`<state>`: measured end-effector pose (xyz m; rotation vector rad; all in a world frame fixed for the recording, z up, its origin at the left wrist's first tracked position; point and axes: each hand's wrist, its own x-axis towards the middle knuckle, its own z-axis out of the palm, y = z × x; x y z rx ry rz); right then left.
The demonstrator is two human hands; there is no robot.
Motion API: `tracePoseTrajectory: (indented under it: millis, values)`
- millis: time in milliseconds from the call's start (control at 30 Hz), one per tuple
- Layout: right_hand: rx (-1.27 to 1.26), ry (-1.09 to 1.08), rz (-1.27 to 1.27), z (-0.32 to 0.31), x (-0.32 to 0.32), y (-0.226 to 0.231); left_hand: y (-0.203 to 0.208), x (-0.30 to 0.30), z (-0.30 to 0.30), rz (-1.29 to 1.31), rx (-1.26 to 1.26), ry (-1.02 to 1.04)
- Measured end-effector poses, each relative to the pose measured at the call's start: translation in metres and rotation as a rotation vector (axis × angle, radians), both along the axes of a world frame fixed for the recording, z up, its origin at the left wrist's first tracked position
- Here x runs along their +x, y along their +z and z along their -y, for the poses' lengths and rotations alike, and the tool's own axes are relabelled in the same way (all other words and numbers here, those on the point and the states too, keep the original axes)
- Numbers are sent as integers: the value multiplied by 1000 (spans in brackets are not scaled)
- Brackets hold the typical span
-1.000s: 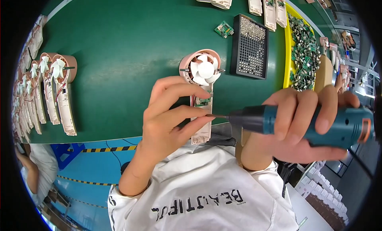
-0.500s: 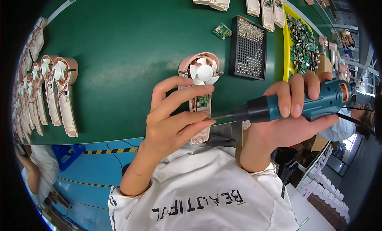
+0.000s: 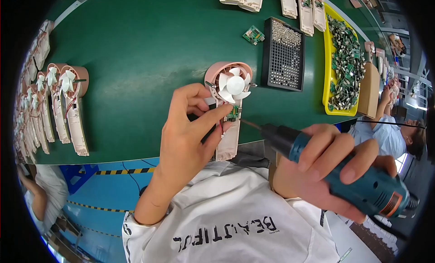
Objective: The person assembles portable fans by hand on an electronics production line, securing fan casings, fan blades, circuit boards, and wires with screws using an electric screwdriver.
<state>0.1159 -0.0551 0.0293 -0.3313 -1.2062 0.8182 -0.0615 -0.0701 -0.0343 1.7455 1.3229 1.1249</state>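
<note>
A half-open handheld fan lies in front of me, its pink ring round white blades and its pale handle toward me. My left hand is closed at the handle's left side, a fingertip on the small green circuit board in it. A dark block with a grey end shows partly under those curled fingers; the rest of it is hidden. In my right hand is a teal electric screwdriver. Its thin bit points up and left, the tip close to the board's right side; contact cannot be told.
A black tray of screws lies right of the fan, beside a loose circuit board. Farther right stands a yellow bin full of boards. Several fan halves line the left; pale casings lie at the back. Co-workers sit on both sides.
The screwdriver has tilted, its rear end swinging down and its bit rising toward the board. My left fingers, earlier spread over the fan and near the bit, have curled in at the board.
</note>
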Motion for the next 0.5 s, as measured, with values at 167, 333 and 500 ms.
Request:
tracePoseTrajectory:
  millis: [167, 333, 500]
  values:
    - [82, 12, 63, 2, -9, -8, -6, 0, 3, 45, -79, -17]
    - [137, -7, 82, 1, -14, -12, -5, -1, 3, 41, -73, -9]
    - [112, -19, 92, 4, -13, -14, -6, 0, 3, 65, -86, -12]
